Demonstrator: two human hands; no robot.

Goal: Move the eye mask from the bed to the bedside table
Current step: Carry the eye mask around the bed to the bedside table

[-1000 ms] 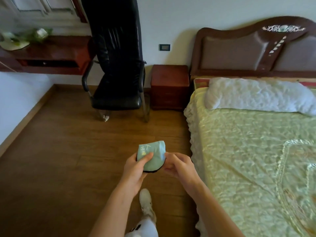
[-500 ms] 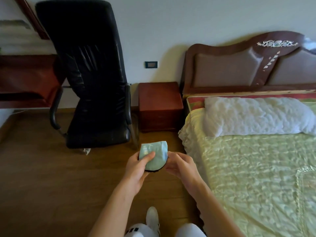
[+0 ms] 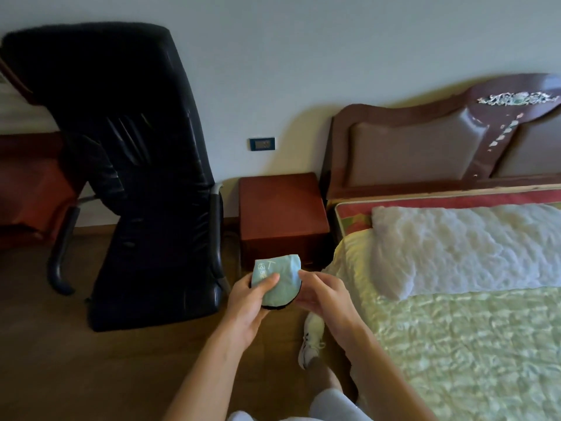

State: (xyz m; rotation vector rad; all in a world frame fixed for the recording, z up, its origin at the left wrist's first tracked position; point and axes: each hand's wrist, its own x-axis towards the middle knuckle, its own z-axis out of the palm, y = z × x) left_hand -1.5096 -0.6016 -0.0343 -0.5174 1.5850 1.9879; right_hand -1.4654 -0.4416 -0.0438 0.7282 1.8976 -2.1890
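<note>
Both hands (image 3: 252,302) grip eye mask (image 3: 280,282) before bedside table (image 3: 280,205)

The bed (image 3: 455,344) wears a pale green quilted cover, with a white pillow (image 3: 464,247) lying across its head end. Beside it stands the bedside table (image 3: 280,208) — reddish wood, its top bare. On the wooden floor (image 3: 76,360) rest a black office chair (image 3: 136,192) and a white shoe (image 3: 312,335).

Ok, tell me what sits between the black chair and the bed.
The bedside table stands between the black chair and the bed, against the wall, its top bare in the head view.
</note>
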